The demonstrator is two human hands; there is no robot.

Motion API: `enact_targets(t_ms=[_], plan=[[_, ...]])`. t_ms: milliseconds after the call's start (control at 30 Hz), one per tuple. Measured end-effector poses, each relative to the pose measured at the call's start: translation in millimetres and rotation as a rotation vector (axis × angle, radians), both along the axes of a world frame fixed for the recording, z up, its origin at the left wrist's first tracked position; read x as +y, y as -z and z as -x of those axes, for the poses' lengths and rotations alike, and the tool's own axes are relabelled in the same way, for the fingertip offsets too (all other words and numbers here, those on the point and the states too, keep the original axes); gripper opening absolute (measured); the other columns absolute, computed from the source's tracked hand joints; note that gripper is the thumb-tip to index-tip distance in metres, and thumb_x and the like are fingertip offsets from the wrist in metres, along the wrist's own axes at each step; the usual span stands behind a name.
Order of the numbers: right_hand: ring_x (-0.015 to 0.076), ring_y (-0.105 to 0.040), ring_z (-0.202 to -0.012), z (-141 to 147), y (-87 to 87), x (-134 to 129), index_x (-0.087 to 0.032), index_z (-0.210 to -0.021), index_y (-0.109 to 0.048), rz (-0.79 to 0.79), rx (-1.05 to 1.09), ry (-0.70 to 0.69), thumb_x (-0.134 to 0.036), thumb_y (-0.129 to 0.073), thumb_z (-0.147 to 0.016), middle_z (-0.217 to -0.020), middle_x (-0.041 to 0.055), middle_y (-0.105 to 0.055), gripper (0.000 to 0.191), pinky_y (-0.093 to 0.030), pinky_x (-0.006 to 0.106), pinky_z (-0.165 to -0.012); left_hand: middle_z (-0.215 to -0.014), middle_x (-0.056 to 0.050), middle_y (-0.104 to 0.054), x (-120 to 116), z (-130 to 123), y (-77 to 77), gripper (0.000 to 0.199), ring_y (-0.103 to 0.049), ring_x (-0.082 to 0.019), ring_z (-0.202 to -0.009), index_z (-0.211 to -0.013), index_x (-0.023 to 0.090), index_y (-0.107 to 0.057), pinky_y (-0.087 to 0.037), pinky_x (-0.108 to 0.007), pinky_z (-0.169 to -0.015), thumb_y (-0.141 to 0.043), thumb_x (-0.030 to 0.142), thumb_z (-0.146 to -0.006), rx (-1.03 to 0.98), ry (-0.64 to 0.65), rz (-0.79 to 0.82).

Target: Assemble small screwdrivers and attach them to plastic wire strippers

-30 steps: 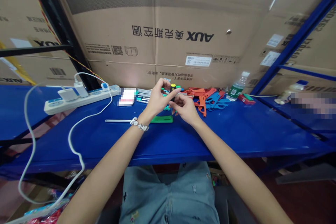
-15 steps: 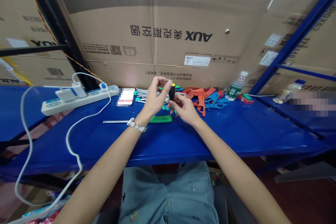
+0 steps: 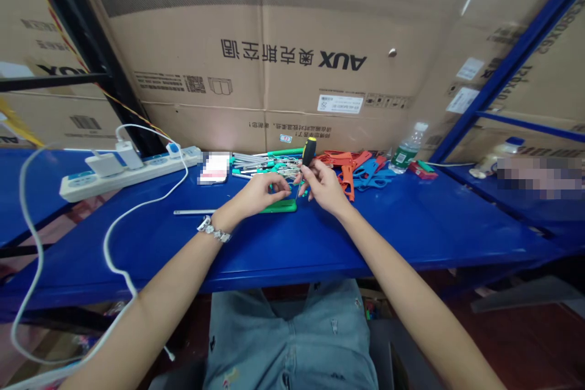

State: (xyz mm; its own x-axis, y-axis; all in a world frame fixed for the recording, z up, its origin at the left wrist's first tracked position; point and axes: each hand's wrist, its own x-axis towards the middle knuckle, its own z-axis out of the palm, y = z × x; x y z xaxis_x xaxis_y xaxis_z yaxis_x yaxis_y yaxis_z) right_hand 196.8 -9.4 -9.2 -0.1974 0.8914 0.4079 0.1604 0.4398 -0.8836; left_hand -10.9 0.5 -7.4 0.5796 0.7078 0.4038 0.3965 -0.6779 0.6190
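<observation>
Right, the blue desk (image 3: 384,225) carries everything, with orange pieces (image 3: 347,178) and blue pieces (image 3: 371,178) heaped at the back, presumably leaving working room in front. Across that front space lies a green-handled rod (image 3: 284,206). Hands apart: the left hand (image 3: 262,192) curls close by, though whether it pinches anything, I cannot tell. The right hand (image 3: 325,187) grips the screwdriver (image 3: 309,151) low, handle up, seemingly to steer the thin shaft downward.

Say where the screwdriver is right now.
In the head view, the screwdriver is upright in the right hand, just left of the orange pieces.
</observation>
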Motion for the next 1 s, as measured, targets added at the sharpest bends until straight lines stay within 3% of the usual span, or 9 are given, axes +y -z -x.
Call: enact_targets(t_ms=[100,167,233,300,500,633,833,933,1000], plan=[[0.0165,-0.061,-0.054,-7.1,-2.7,-0.1,-0.025,-0.093,-0.053,-0.008,-0.095,0.167,-0.056,-0.055,-0.094,-0.074,0.0012,-0.068,0.032,-0.043,0.028,-0.049,-0.087,-0.004,-0.073,1.0,-2.2,4.1,0.010,-0.065,-0.018,-0.082,-0.091,0.018,-0.075,-0.049,-0.032,-0.079,-0.074,0.028,-0.088,0.063,-0.002,-0.003],[0.0172,-0.059,-0.057,-14.2,-3.3,-2.0,-0.025,-0.081,-0.051,-0.020,-0.284,0.345,-0.047,-0.060,-0.091,-0.064,-0.0007,-0.062,0.026,-0.042,0.029,-0.055,-0.092,-0.005,-0.073,1.5,-4.5,6.9,0.011,-0.066,-0.021,-0.089,-0.090,0.019,-0.076,-0.050,-0.034,-0.083,-0.077,0.030,-0.087,0.099,0.000,-0.028],[0.0188,-0.061,-0.064,-21.2,-3.0,-6.1,-0.024,-0.072,-0.050,0.010,-0.529,0.483,-0.040,-0.066,-0.085,-0.063,-0.0002,-0.062,0.026,-0.040,0.029,-0.060,-0.092,-0.005,-0.072,1.6,-6.3,8.8,0.010,-0.065,-0.021,-0.089,-0.088,0.020,-0.076,-0.049,-0.035,-0.084,-0.076,0.029,-0.088,0.121,0.012,-0.043],[0.0207,-0.065,-0.074,-25.8,-2.2,-11.9,-0.023,-0.070,-0.053,0.086,-0.736,0.534,-0.038,-0.068,-0.081,-0.070,0.0017,-0.067,0.024,-0.040,0.029,-0.065,-0.091,-0.005,-0.071,1.6,-7.3,9.5,0.009,-0.065,-0.019,-0.085,-0.087,0.019,-0.076,-0.050,-0.034,-0.081,-0.072,0.026,-0.091,0.130,0.026,-0.033],[0.0280,-0.071,-0.096,-24.2,-2.8,-27.2,-0.023,-0.081,-0.065,0.217,-1.011,0.544,-0.044,-0.063,-0.085,-0.091,0.0088,-0.075,0.021,-0.047,0.033,-0.075,-0.090,-0.006,-0.070,2.8,-8.8,10.2,0.011,-0.065,-0.018,-0.081,-0.086,0.018,-0.076,-0.050,-0.033,-0.078,-0.070,0.023,-0.093,0.148,0.004,-0.043],[0.0317,-0.073,-0.097,-22.5,-1.4,-27.1,-0.020,-0.086,-0.069,0.233,-1.096,0.554,-0.043,-0.060,-0.088,-0.092,0.0145,-0.076,0.024,-0.050,0.037,-0.079,-0.087,-0.006,-0.071,6.0,-10.6,12.1,0.012,-0.065,-0.017,-0.079,-0.086,0.017,-0.075,-0.051,-0.033,-0.076,-0.068,0.024,-0.093,0.170,0.011,-0.062],[0.0336,-0.071,-0.084,-25.6,8.3,-21.8,-0.020,-0.085,-0.068,0.096,-1.033,0.586,-0.049,-0.067,-0.089,-0.082,0.0178,-0.071,0.029,-0.051,0.042,-0.072,-0.085,-0.006,-0.070,7.9,-11.2,13.8,0.015,-0.063,-0.018,-0.079,-0.084,0.018,-0.073,-0.052,-0.033,-0.077,-0.063,0.025,-0.094,0.166,0.051,-0.135],[0.0320,-0.068,-0.092,-21.8,9.3,-24.6,-0.019,-0.100,-0.068,-0.108,-0.929,0.572,-0.048,-0.072,-0.087,-0.100,0.0177,-0.070,0.032,-0.051,0.041,-0.075,-0.085,-0.006,-0.070,6.6,-11.3,14.2,0.015,-0.064,-0.018,-0.081,-0.085,0.018,-0.072,-0.052,-0.034,-0.078,-0.063,0.026,-0.095,0.149,0.064,-0.138],[0.0310,-0.065,-0.102,-16.8,8.4,-26.5,-0.021,-0.109,-0.068,-0.245,-0.858,0.425,-0.045,-0.073,-0.088,-0.113,0.0157,-0.067,0.032,-0.051,0.040,-0.078,-0.086,-0.006,-0.070,6.0,-10.9,14.4,0.013,-0.064,-0.018,-0.082,-0.086,0.018,-0.072,-0.052,-0.034,-0.079,-0.064,0.024,-0.095,0.135,0.055,-0.135]])
